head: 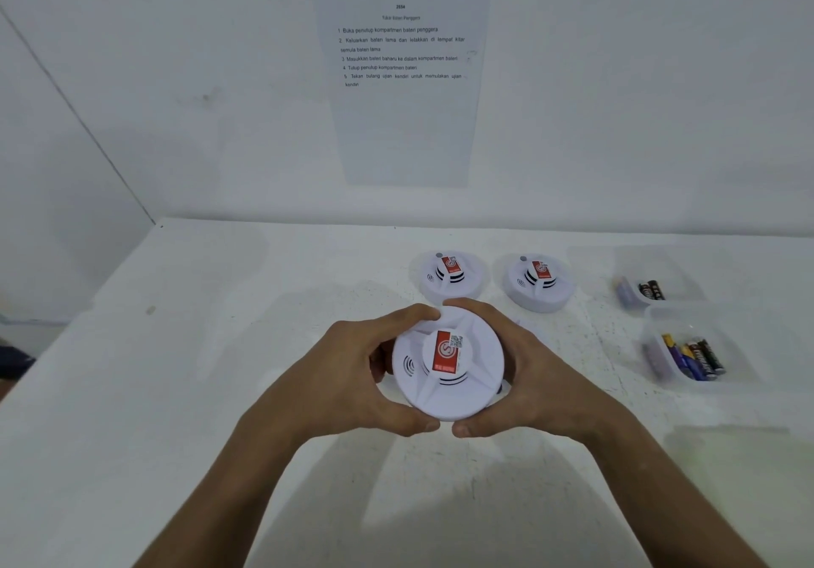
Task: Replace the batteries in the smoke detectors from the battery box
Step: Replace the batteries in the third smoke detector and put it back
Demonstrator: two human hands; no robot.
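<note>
A round white smoke detector [449, 395] with a red sticker on top is held above the white table, face up. My left hand [352, 369] grips its left rim, fingers over the far edge and thumb at the near edge. My right hand [528, 369] grips the right rim the same way. Two more white smoke detectors stand face up behind it, one [449, 276] at centre and one [539, 283] to its right. At the right, a clear box [687, 347] holds several batteries, and a farther clear box [652, 281] holds a few batteries.
The white table [220, 347] meets a white wall at the back and another at the left. A printed instruction sheet [403, 82] is stuck on the back wall. A dark object shows at the far left edge.
</note>
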